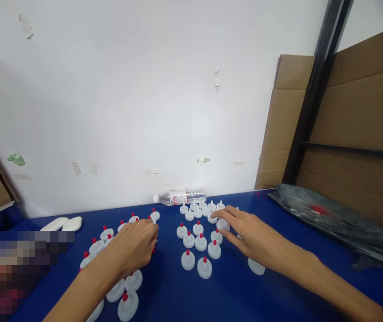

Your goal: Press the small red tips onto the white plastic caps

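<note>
Several white bottle caps with red tips [200, 242] stand on a blue table [231, 290]. My left hand [134, 246] hovers over the left group of caps [97, 246], fingers curled downward; what they hold, if anything, is hidden. My right hand [250, 235] reaches across the right group with fingers stretched out, the fingertips touching a white cap [222, 224]. Another white cap [256, 267] lies under my right wrist.
A clear plastic water bottle [180, 197] lies on its side at the table's far edge by the white wall. Two white oblong pieces [64, 223] lie far left. A dark plastic bag [338, 221] sits right, in front of cardboard boxes [362, 134].
</note>
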`<state>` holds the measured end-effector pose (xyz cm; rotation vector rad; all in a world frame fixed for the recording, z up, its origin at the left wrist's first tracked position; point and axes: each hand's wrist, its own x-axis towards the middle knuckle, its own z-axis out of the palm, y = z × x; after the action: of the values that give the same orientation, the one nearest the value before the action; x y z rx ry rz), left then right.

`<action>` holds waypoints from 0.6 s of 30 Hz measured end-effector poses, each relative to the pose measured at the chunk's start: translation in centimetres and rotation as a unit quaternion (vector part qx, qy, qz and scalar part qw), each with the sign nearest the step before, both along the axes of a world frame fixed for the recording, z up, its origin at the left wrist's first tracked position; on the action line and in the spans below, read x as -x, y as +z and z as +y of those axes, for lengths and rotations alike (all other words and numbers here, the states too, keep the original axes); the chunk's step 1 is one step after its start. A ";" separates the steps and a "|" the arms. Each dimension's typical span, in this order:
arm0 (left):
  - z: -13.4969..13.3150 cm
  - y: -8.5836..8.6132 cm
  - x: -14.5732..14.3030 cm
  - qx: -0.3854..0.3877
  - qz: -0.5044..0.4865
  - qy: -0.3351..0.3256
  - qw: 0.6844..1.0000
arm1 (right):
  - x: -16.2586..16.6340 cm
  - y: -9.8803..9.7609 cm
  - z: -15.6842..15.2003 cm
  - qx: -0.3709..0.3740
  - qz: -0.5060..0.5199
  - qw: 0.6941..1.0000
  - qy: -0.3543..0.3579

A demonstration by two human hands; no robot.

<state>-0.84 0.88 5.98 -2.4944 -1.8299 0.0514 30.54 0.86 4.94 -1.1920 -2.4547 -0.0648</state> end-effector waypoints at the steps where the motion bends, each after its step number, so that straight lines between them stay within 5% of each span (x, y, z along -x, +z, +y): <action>1: 0.0 0.0 0.2 0.002 -0.003 0.002 1.000 | 0.3 0.0 -0.1 -0.001 -0.001 1.000 0.002; 18: 0.5 -1.0 0.6 0.017 -0.037 -0.019 0.999 | 1.3 -1.1 -0.7 0.006 0.078 0.996 0.045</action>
<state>-1.44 1.35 4.99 -2.5874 -1.8229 -0.0103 29.20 0.13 3.82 -1.0479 -2.3704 0.0673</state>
